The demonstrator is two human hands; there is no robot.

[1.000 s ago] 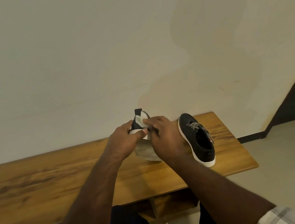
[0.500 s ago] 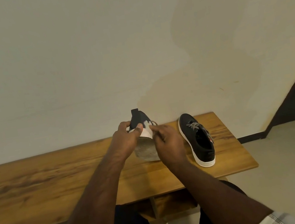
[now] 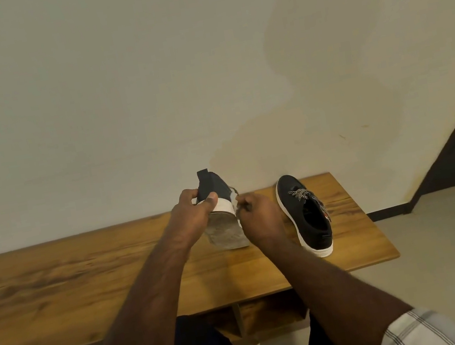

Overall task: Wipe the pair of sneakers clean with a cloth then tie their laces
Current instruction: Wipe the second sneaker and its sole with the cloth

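Wiping one sneaker at the centre of the frame.

My left hand [image 3: 194,216] grips the black sneaker [image 3: 214,194], heel up, its dirty grey sole [image 3: 226,233] facing me. My right hand [image 3: 258,217] pinches a white cloth [image 3: 236,201] against its white rim. The other sneaker [image 3: 306,213], speckled laces [image 3: 300,194] loose, sits to the right on the wooden table [image 3: 57,281]. No readable writing on either.

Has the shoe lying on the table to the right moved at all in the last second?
No. The black sneaker lies in the same spot near the right end of the wooden table, toe toward the wall, while the hands work on the other shoe.
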